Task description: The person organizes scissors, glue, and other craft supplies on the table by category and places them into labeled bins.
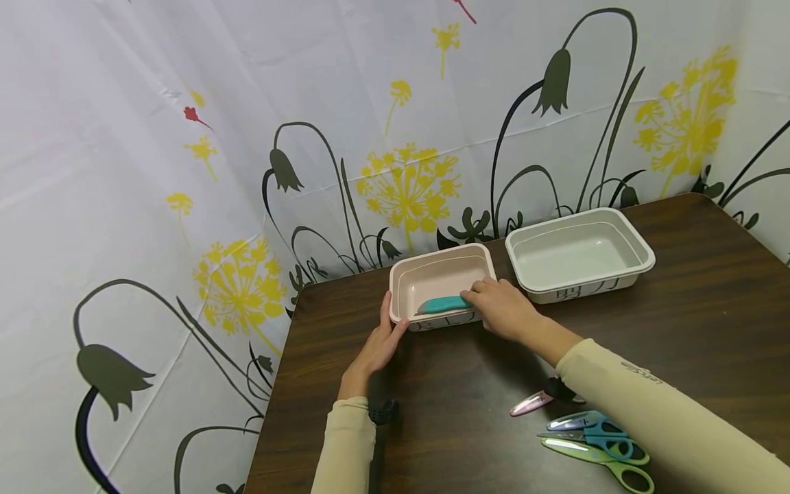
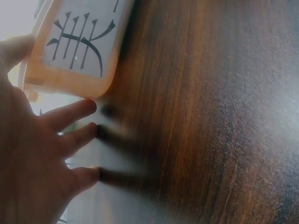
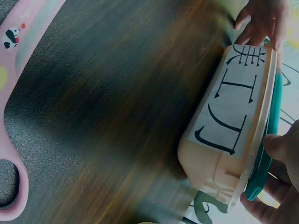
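Note:
A teal utility knife with a grey tip lies lengthwise along the front inner side of a pale pink plastic box. My right hand pinches the knife's right end between thumb and fingers at the box's front right rim. At the box's left end is my left hand, its fingers spread and fairly straight. In the left wrist view its fingertips are beside the box's end, with the thumb at the rim. A white label with black characters covers the box's front wall.
Right of the pink box stands a larger whitish box, also labelled in front. Near my right forearm lie pink scissors, blue scissors and green scissors on the dark wooden table. A flowered curtain hangs behind.

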`<state>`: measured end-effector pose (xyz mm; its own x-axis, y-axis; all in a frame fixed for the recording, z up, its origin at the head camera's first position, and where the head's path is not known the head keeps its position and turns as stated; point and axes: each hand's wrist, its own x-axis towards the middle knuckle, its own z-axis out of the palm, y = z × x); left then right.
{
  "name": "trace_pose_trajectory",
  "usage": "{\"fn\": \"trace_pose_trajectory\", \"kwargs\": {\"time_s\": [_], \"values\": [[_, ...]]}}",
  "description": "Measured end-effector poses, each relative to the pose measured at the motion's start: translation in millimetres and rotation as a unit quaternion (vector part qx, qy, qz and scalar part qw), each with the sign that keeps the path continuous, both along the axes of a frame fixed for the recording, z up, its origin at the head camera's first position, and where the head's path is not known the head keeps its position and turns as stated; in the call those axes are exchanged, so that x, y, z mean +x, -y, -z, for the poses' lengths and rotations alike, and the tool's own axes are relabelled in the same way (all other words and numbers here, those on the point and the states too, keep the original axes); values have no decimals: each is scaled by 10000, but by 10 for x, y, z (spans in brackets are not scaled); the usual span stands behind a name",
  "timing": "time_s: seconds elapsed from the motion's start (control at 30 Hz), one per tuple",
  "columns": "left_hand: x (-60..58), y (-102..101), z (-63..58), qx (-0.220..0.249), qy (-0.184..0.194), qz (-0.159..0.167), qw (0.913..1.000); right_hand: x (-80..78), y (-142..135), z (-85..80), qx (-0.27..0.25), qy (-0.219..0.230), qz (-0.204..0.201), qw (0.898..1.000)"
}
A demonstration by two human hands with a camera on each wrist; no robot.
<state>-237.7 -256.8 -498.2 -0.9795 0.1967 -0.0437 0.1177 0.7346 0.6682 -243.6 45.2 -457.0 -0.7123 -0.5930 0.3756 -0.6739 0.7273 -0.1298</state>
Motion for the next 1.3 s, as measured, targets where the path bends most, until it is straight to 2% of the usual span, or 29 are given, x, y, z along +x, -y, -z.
{"fn": "trace_pose_trajectory", "kwargs": {"time_s": [0.17,0.5,0.6,0.93,1.13,1.3], "values": [[-8,-3,-1,4,34,-47,10000,-30,38,24,-86,132,-38,9999],[-1,-20,-3,9,53,-74,10000,-15,15,35,-392,906,-191,9949],[2,-23,-7,9,74,-104,9999,-18,-29,35,-545,981,-248,9934],[-2,-27,-20,-58,37,-90,9999,-14,-200,91,-1050,624,-276,9921],[6,-33,-16,-78,-22,-122,9999,32,-250,100,-1133,683,-294,9908],[11,-29,-17,-76,3,-109,9999,96,-313,86,-1175,375,-417,9915]]}}
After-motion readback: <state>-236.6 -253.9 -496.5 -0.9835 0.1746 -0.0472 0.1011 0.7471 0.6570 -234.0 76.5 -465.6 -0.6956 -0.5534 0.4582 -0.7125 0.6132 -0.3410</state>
